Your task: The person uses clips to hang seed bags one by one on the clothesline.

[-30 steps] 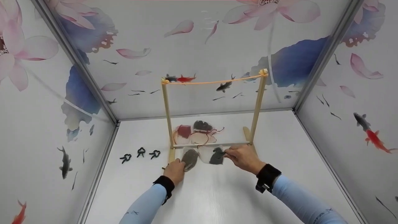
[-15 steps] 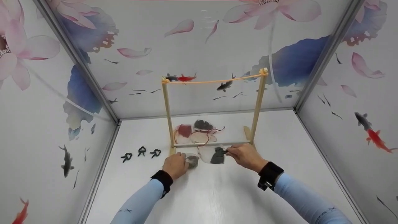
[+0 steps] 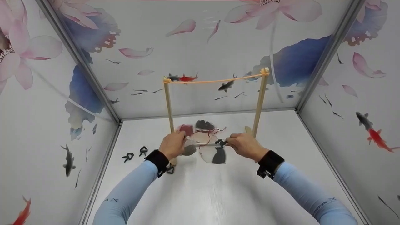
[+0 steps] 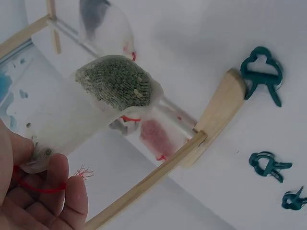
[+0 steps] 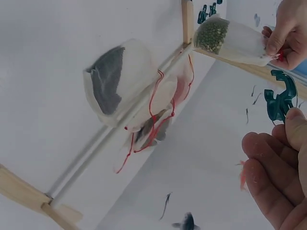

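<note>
My left hand [image 3: 172,145] pinches the neck of a white mesh drawstring bag [image 4: 117,84] by its gathered top and red string. Green beans or peas fill the bag's lower end, which hangs beside the left post of a wooden frame [image 3: 260,103]. The fingers and thumb of my right hand [image 3: 247,146] pinch a dark green plastic clip [image 5: 280,98], held up near the right post. An orange cord [image 3: 215,82] runs between the tops of the posts, above both hands. Below the hands lies another mesh bag [image 3: 218,156] with dark contents.
Behind the frame's low white bar lie a bag with red contents [image 3: 186,129] and one with black contents [image 3: 204,125]. More green clips [image 3: 128,157] lie at the left, one beside the wooden foot [image 4: 223,100]. Printed walls enclose the table on three sides.
My left hand has lifted the bag of beans up and forward to the left post. My right hand has raised the green clip a little, away from the dark-filled bag.
</note>
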`<action>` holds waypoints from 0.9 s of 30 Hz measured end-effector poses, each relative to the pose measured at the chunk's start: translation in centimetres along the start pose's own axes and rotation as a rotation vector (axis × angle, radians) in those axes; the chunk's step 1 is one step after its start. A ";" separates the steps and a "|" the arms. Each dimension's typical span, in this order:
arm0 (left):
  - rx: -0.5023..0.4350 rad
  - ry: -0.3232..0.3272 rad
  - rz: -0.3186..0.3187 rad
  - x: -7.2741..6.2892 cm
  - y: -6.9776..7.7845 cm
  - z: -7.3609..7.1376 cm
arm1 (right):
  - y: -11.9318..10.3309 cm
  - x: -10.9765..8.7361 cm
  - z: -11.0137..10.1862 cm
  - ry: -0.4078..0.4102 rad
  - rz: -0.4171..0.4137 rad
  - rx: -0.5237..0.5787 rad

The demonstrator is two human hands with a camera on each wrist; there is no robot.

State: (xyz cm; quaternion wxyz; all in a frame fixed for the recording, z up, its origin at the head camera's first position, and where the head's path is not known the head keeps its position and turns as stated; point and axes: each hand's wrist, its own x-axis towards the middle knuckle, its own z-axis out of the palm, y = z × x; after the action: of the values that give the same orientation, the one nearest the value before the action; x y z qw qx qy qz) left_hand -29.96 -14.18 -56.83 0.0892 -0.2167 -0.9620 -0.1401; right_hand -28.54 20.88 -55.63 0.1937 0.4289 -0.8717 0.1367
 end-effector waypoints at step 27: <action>0.190 0.291 0.034 9.1 2.6 -15.8 | 0.2 17.7 -10.8 0.045 -0.046 -0.123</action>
State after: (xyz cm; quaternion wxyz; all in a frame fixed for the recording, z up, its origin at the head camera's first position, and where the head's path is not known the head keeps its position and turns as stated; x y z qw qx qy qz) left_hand -35.15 -13.28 -39.20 0.2500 -0.2011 -0.9440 -0.0772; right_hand -36.18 13.05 -37.98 0.2421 0.4331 -0.8637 0.0880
